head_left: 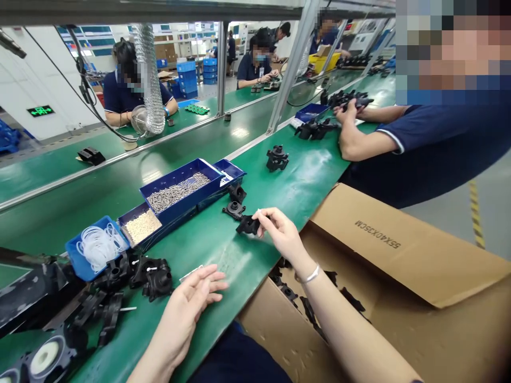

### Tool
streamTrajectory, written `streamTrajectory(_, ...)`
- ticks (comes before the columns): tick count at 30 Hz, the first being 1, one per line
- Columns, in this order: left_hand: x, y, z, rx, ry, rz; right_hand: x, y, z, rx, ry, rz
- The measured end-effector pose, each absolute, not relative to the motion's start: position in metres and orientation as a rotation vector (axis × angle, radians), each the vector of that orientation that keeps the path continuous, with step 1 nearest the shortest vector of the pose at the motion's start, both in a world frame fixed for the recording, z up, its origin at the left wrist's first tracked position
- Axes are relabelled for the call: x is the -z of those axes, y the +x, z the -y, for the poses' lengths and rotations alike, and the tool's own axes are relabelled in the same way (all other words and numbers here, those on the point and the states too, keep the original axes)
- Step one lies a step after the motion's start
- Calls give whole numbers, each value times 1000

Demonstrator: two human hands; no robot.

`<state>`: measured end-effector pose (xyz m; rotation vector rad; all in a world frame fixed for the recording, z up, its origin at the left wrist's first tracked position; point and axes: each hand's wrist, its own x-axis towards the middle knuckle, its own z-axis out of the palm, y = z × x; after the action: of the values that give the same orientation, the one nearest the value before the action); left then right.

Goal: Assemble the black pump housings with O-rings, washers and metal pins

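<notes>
My right hand (pixel 279 231) reaches over the green bench and pinches a black plastic part (pixel 248 225) at its edge. Two more black parts (pixel 235 202) lie just beyond it. My left hand (pixel 194 298) hovers palm up near the bench's front edge, fingers loosely spread and holding nothing. A small clear piece (pixel 190 273) lies just past its fingertips. A cluster of black parts (pixel 154 274) sits to its left.
Blue trays hold metal pins (pixel 178 192), small white pieces (pixel 141 226) and white rings (pixel 98 246). An open cardboard box (pixel 399 266) with black parts stands at my right. A co-worker's hands (pixel 347 114) handle black parts farther along. Other people sit across the line.
</notes>
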<state>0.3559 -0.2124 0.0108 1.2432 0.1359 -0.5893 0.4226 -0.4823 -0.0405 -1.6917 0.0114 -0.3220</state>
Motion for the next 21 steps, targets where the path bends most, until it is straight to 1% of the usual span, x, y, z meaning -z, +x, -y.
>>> streamTrajectory(3,-6,351,228,609,968,-228,31,390,434,338,-1542,151)
streamTrajectory(6,-3,350,237,502,718,-280,32,356,387,279,-1474,330)
streamTrajectory(9,-3,351,230,377,661,-347,38,337,358,240,-1491,475)
streamTrajectory(14,-4,351,204,257,732,-355,32,337,358,-23,-1413,331)
streamTrajectory(16,-3,350,199,233,750,-330,23,342,364,-97,-1471,269)
streamTrajectory(18,-2,350,197,224,771,-333,14,346,366,-88,-1612,295)
streamTrajectory(21,0,349,197,198,847,-361,6,351,362,9,-1787,400)
